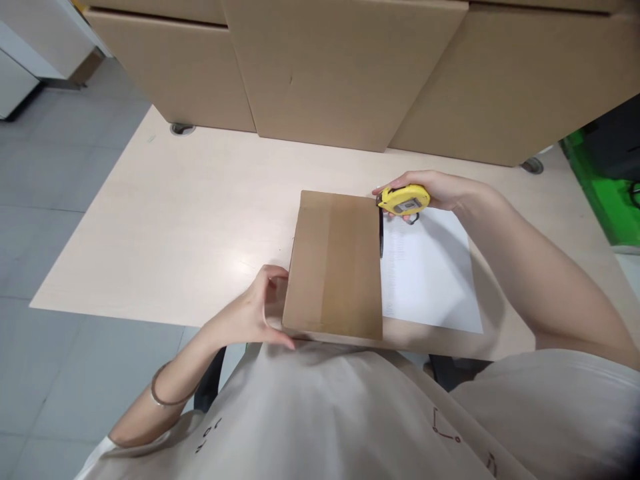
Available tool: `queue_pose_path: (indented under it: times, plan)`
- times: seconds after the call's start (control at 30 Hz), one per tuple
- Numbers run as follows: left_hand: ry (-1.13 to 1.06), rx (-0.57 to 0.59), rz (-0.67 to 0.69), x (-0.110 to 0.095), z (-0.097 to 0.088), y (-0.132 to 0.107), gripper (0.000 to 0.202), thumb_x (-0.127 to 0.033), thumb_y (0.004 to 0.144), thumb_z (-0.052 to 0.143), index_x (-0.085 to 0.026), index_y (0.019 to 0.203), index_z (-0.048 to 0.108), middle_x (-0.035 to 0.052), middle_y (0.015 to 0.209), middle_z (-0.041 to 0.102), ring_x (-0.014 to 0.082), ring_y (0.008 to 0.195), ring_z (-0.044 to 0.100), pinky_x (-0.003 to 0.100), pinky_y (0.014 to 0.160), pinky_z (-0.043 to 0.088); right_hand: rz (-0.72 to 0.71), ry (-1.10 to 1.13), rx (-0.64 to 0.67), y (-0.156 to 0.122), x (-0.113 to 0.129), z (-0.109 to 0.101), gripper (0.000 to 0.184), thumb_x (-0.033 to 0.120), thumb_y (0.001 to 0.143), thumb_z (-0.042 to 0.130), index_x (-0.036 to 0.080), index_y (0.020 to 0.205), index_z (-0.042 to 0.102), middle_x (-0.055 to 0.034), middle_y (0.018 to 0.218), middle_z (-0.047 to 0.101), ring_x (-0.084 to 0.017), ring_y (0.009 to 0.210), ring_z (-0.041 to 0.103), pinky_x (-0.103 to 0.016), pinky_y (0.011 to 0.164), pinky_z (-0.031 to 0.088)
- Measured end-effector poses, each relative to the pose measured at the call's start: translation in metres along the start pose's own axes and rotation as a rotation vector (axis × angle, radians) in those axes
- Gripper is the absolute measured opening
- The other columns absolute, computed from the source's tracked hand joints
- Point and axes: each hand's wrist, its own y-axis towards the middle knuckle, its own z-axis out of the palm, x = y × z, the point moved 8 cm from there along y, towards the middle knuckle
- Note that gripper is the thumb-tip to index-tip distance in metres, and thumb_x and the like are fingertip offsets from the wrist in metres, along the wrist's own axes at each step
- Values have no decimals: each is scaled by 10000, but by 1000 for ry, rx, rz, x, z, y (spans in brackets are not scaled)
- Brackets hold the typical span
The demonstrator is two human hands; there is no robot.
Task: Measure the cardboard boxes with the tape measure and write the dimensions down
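A small brown cardboard box (336, 263) with a tape strip down its top lies on the pale wooden table (200, 220), near the front edge. My left hand (257, 310) rests against the box's left near corner, fingers curled onto its side. My right hand (435, 189) grips a yellow tape measure (404, 199) at the box's far right corner. A short dark length of tape runs down along the box's right edge.
A white sheet of paper (430, 273) lies to the right of the box. Several large cardboard boxes (340, 67) stand along the table's far edge. A green object (607, 193) sits off the table at right. Grey floor tiles lie to the left.
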Motion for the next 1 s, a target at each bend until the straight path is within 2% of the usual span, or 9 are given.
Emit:
queue_pose_path:
  times: [0.13,0.23,0.3,0.37,0.47,0.57,0.8,0.9,1.0]
  plan:
    - [-40,-153,-57,15,-9,-10,761,-539,688,975,-366,1350,640,88,1339,720,334,1211,714,555,1049,617,-21,-2,39,-1,-1,4,262,384,879,682,136,907,762,-138,831,762,-222,668,675,-302,502,511]
    - [-126,-464,-167,34,-34,-11,539,-601,866,815,-331,1320,710,88,1410,731,344,1400,644,576,1254,493,-82,45,6,-7,-1,9,281,397,887,672,135,825,751,-139,816,755,-205,653,656,-290,519,516]
    - [-208,-680,-209,44,-51,-6,587,-669,941,690,-328,1417,643,91,1570,628,324,1553,515,518,1320,425,-120,117,-29,-17,-4,18,282,414,883,684,148,819,751,-127,838,756,-206,701,670,-280,553,540]
    - [-356,-772,-190,50,-61,8,743,-751,922,647,-365,1535,483,91,1653,529,324,1587,472,480,1280,471,-132,170,-53,-30,-12,33,285,445,867,716,165,835,761,-109,852,753,-209,742,678,-276,590,563]
    - [-548,-699,-219,56,-70,40,911,-694,815,774,-397,1561,342,105,1580,554,339,1439,611,428,1080,613,-89,159,-84,-52,-32,57,317,488,837,767,171,848,783,-98,849,743,-206,751,677,-268,619,561]
    - [-562,-596,-267,56,-80,66,949,-452,712,873,-351,1530,403,111,1505,602,349,1361,653,390,998,636,-33,166,-52,-74,-52,77,385,553,853,751,172,884,799,-102,915,757,-194,723,668,-275,610,539]
    - [-496,-413,-222,54,-88,117,930,-326,660,791,-297,1535,477,103,1582,560,376,1422,585,472,1146,538,39,48,63,-96,-62,79,405,583,820,737,182,832,795,-104,901,759,-212,767,680,-306,661,570]
    - [-165,-620,-44,25,-108,117,655,-372,780,752,-282,1405,577,92,1532,565,335,1468,495,474,1262,395,-49,-70,-5,-95,-36,62,363,559,816,746,204,883,776,-81,895,738,-212,792,672,-300,645,572]
    - [214,-764,217,-38,-108,105,261,-426,1005,576,-226,1148,666,115,1219,657,293,1252,544,469,1207,376,-136,-163,-77,-92,0,54,341,531,828,770,222,969,742,-65,927,720,-199,773,660,-299,642,560]
